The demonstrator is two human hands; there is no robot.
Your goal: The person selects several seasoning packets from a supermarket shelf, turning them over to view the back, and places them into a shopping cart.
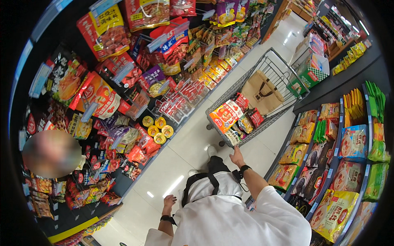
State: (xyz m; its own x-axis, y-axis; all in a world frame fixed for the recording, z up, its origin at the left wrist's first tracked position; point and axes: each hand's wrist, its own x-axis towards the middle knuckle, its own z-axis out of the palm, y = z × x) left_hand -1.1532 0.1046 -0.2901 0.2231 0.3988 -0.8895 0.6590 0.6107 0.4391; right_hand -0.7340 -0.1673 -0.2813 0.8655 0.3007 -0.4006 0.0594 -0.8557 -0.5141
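Note:
My right hand [237, 157] has its fingers on the near corner of a grey shopping cart [255, 136], wearing a black wrist strap. Inside the cart's near end lie an orange and white food pouch [226, 115], small red packets [255, 117] and other bagged foods. A brown bag with dark handles [261, 92] lies farther back in the basket. Low at my left side hangs my left hand [169, 201], empty, its fingers loosely bent and apart. It is over the tiled floor, and its wrist also bears a black strap.
A shelf on the left holds hanging seasoning pouches [107, 33], sachets and yellow-lidded tubs [160, 123]. On the right, tiered shelves carry bagged foods [334, 212]. Beyond the cart stands a green and white display box [312, 72]. Glossy tiles [166, 166] floor the aisle.

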